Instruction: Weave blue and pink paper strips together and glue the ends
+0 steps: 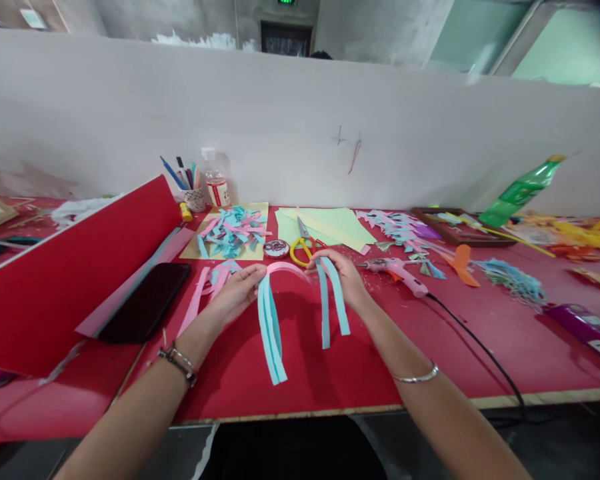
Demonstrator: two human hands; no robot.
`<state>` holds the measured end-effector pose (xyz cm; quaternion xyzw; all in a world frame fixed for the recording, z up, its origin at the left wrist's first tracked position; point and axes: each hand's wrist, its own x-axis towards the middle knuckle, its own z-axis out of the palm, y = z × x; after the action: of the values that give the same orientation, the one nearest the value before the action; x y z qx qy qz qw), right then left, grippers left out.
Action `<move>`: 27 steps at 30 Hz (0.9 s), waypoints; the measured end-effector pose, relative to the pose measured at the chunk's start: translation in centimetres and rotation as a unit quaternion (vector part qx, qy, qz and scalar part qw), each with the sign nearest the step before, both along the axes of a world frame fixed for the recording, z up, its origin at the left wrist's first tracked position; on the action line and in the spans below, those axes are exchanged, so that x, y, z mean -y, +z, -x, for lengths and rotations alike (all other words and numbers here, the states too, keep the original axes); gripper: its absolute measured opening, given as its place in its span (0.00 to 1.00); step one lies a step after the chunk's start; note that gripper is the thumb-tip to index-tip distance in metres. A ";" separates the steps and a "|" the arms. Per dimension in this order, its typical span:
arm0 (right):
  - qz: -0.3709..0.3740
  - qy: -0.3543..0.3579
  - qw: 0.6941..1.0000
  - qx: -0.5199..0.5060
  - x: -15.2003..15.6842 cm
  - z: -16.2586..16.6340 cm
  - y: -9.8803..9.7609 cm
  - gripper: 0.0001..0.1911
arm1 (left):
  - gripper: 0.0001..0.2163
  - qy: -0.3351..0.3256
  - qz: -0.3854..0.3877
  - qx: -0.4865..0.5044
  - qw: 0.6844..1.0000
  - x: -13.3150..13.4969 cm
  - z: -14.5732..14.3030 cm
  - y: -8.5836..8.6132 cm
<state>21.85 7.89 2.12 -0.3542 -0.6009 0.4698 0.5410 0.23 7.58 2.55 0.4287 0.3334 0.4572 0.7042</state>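
My left hand [236, 291] pinches the top of light blue paper strips [271, 337], which hang in a long fold over the red tabletop. A pink paper strip [291, 267] arches from those fingers across to my right hand [347, 279]. The right fingers are closed on its far end and on two more blue strips [338, 300] hanging down. Just beyond the hands lie scissors [300, 250] with yellow and red handles and a small round tin [276, 249]. Loose pink and blue strips [196, 303] lie beside my left wrist.
A black phone [147, 303] lies left, against a leaning red board [87, 267]. A heap of cut paper [233, 230] is behind my left hand. At right are a pink glue gun [397, 273] with a trailing cord, a green bottle [523, 193] and a wooden tray [463, 233].
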 end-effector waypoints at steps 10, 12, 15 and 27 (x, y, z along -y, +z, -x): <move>-0.012 -0.083 0.992 0.089 0.3 0.4 0.0 0.07 | 0.09 0.015 -0.013 -0.048 0.999 -0.4 0.1 -0.8; -0.012 -0.089 0.991 0.102 0.2 0.4 0.0 0.08 | 0.10 0.019 -0.027 -0.071 0.997 -0.4 0.0 -1.0; -0.044 -0.112 0.983 0.137 0.0 0.1 -0.1 0.08 | 0.10 0.019 -0.043 -0.094 0.994 -0.4 -0.1 -1.0; -0.140 -0.089 0.958 0.234 0.5 0.5 0.0 0.08 | 0.09 -0.019 -0.159 -0.231 0.960 -0.5 -0.4 -1.2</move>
<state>21.38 7.37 2.10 -0.4270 -0.7366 0.2350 0.4689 0.63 8.08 1.36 0.6354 0.4021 0.3790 0.5393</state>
